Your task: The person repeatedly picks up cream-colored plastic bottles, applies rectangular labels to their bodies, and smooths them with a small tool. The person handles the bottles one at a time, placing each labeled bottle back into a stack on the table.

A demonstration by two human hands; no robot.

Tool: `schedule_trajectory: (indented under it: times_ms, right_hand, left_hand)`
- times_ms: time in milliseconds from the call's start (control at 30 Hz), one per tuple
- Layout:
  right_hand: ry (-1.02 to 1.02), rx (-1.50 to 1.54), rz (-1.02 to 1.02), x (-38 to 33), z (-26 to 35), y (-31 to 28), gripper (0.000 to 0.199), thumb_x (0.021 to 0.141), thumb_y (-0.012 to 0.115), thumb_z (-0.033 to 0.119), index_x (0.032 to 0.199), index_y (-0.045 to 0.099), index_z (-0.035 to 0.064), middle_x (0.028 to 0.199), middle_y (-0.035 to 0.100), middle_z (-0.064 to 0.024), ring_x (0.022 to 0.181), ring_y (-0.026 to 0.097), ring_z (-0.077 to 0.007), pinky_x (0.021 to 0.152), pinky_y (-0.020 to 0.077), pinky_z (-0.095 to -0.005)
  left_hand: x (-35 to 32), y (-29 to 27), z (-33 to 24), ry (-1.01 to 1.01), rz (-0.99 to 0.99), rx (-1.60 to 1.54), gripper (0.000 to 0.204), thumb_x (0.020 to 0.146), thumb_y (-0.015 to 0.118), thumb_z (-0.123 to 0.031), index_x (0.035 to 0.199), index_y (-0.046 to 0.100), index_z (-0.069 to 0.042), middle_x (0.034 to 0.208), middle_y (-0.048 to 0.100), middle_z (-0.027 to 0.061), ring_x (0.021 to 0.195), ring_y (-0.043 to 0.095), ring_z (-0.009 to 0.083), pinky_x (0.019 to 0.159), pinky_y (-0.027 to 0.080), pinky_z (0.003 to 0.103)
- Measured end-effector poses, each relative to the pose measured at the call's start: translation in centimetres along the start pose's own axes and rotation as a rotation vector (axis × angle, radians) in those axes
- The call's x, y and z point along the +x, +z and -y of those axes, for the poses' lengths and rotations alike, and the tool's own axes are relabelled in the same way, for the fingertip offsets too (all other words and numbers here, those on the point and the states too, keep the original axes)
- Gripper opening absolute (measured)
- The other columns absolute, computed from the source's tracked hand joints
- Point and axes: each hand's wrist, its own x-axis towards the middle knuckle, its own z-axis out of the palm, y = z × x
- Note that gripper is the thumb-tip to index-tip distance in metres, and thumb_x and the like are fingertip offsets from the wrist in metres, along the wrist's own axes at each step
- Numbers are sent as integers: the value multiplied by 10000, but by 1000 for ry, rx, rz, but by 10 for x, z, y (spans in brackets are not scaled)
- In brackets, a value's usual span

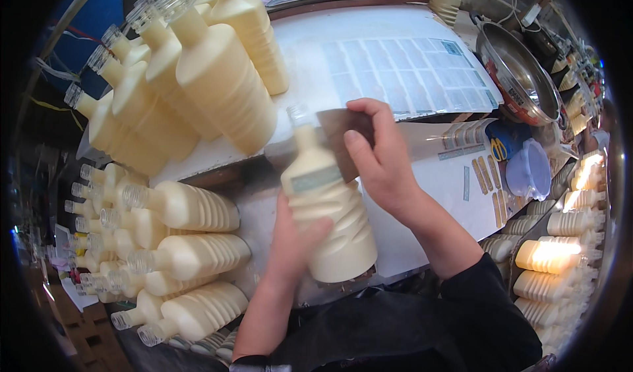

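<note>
Cream plastic bottle (pixel 328 220): ribbed, clear-capped, upright at centre above the white table (pixel 422 233); pale label on its shoulder
Left hand (pixel 295 240): wrapped around the bottle's lower body
Right hand (pixel 380 161): pinching a brown card (pixel 341 134) against the label
Left: more cream bottles (pixel 184 207), lying stacked

This looks like a small bottling or labelling workshop. Dozens of identical cream-coloured plastic bottles (pixel 198 256) lie stacked in rows at the left, more stand on the white counter (pixel 316 49), and others fill racks at the right (pixel 560 253). A sheet of peel-off labels (pixel 415 75) lies on the counter, with loose label strips (pixel 484 174) and a metal bowl (pixel 517 75) beside it.
</note>
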Motion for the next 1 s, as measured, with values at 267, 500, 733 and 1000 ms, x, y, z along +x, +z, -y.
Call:
schedule_trajectory:
  times_ms: [267,500,733,1000]
  right_hand:
    - [-16,-244,9,-6,51,42,355,987,468,84,1335,450,19,1259,545,-261,1123,578,-443,987,457,-479]
    - [5,-409,33,-5,59,48,338,983,491,83,1317,470,35,1242,548,-233,1157,566,-425,999,461,-460]
    - [-74,-433,45,-2,55,56,358,961,523,48,1315,482,17,1247,557,-239,1131,587,-421,977,482,-451]
    - [-111,-289,-18,0,4,15,340,1024,529,110,1342,482,-1,1208,604,-186,1074,607,-301,962,481,-381]
  left_hand:
    - [-5,32,-32,177,-151,479,717,819,795,-182,1429,457,-16,1327,589,204,1229,602,336,1034,475,426]
    - [-6,23,-23,231,-149,536,782,813,807,-251,1454,429,-14,1347,561,238,1269,552,396,1041,453,459]
    - [-6,27,-30,274,-145,576,809,817,808,-250,1454,401,39,1342,546,275,1243,563,419,1030,460,471]
    - [20,11,-19,60,-230,515,541,1007,617,-341,1392,470,9,1208,663,232,1140,651,337,994,490,417]
